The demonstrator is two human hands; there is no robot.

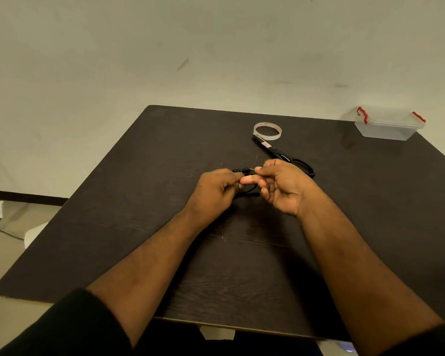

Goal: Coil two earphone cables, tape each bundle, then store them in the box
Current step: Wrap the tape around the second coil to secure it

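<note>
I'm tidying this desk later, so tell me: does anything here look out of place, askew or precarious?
One thing: the clear plastic box with red latches sits at the dark table's far right corner and seems to overhang its edge. The tape roll and black scissors lie flat; nothing looks spilled or damaged.

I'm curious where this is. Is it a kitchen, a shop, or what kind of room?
Probably a plain indoor workroom or office, not a kitchen. There is a dark wooden table against a bare wall, with only a tape roll, scissors and a clear storage box on it.
</note>
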